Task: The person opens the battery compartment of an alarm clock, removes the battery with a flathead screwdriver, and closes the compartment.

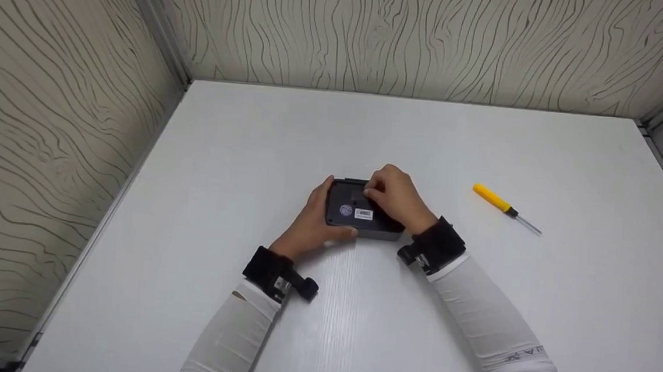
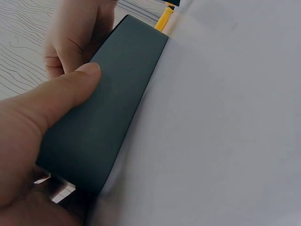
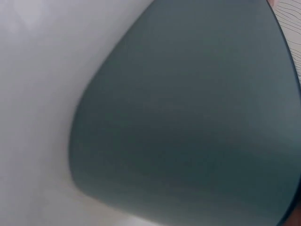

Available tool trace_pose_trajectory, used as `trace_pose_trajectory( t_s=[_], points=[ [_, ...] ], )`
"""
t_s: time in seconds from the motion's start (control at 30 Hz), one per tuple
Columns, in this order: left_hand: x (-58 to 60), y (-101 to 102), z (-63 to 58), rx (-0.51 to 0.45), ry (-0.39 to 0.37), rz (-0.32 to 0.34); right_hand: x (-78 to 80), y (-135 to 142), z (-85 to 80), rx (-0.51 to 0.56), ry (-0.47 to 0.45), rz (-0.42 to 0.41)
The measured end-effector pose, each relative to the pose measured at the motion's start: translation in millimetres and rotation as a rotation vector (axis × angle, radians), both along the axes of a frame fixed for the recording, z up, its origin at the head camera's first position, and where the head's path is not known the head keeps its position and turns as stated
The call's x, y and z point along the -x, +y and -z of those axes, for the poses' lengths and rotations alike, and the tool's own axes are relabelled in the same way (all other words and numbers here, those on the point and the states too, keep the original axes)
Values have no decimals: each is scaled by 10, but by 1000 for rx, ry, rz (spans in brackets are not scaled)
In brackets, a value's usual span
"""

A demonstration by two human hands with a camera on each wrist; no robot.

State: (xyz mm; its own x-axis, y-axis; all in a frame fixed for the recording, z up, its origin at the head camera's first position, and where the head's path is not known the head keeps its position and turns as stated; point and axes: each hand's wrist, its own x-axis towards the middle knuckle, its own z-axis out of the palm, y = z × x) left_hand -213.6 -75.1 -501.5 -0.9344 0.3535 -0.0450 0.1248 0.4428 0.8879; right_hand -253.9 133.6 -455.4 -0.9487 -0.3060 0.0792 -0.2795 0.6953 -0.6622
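Observation:
A dark grey, box-shaped device lies on the white table with its labelled face up. That face carries a white barcode label and a round pale sticker. My left hand grips the device's left end, thumb along the near side and fingers round the far corner. Over the upper face, my right hand has its fingers bent, with thumb and fingertips together close to the surface; I cannot tell if anything is pinched there. The device's smooth side wall fills much of the left wrist view, and its grey side dominates the right wrist view.
A screwdriver with a yellow handle lies to the right of the device, its metal shaft pointing toward the near right. Wood-grain panels stand along the table's back and sides. The white tabletop extends around both arms.

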Motion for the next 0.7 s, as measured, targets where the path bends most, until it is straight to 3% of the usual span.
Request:
trace_pose_trajectory(
  t_s=[0.7],
  points=[
    [7, -9, 17, 4, 13, 9, -29, 25, -1, 52, -1, -8]
  ],
)
